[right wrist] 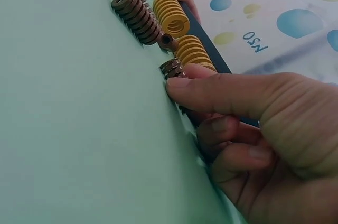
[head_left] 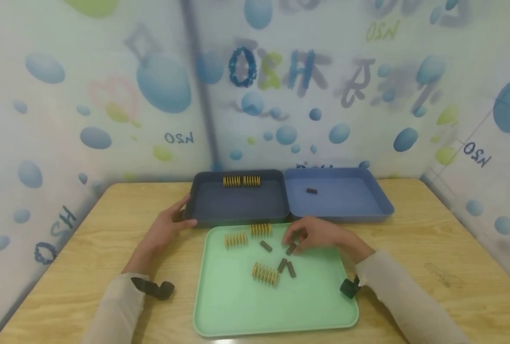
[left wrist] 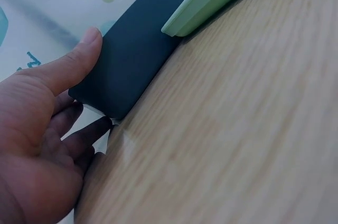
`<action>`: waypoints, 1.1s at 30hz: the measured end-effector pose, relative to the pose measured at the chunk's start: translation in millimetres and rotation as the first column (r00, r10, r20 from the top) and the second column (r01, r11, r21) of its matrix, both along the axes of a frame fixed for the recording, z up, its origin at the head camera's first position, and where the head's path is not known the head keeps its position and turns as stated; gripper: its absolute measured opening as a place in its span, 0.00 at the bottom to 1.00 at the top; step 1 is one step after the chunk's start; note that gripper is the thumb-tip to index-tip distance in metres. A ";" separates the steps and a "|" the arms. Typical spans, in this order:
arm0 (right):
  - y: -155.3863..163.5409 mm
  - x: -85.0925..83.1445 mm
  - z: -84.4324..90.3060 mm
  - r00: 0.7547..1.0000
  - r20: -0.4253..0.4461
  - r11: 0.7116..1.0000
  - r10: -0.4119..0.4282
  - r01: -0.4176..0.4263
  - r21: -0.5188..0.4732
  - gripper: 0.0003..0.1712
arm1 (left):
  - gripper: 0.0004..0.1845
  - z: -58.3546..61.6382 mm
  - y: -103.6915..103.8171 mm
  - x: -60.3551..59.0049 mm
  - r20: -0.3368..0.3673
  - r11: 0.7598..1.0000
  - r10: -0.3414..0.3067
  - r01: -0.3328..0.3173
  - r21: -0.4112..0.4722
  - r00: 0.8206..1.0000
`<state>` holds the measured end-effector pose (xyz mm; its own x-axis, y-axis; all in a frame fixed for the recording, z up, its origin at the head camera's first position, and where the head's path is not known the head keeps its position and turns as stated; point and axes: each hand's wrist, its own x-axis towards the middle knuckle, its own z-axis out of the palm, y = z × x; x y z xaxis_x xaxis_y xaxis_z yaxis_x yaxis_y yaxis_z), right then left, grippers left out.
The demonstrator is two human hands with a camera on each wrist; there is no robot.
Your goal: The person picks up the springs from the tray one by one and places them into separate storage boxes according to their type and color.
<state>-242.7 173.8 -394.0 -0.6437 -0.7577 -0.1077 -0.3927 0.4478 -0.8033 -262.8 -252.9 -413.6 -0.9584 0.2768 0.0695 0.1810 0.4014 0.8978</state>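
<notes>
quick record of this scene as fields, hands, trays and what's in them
left hand: rests against the corner of the dark tray
right hand: pinches a dark spring on the green tray
green tray: three yellow springs, four dark springs
dark tray: a row of yellow springs by its far wall
blue tray: one dark spring

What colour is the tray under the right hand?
Light green tray; the head view shows it best, beneath the right hand.
</notes>
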 end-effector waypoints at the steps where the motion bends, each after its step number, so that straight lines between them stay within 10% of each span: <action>1: 0.1 0.4 -0.1 1.000 -0.003 1.000 0.005 -0.005 -0.003 0.14 | 0.43 -0.3 0.1 -0.5 -0.004 1.000 -0.003 0.003 -0.001 1.000; 21: 2.3 0.9 0.7 0.998 -0.059 0.999 0.035 -0.036 -0.015 0.10 | 0.43 1.0 1.8 2.6 -0.026 0.999 0.002 -0.003 -0.049 1.000; 33: 18.9 -5.3 24.5 0.995 0.023 0.989 -0.094 0.096 -0.115 0.10 | 0.43 0.2 -0.5 -0.4 -0.012 1.000 -0.008 0.007 -0.030 1.000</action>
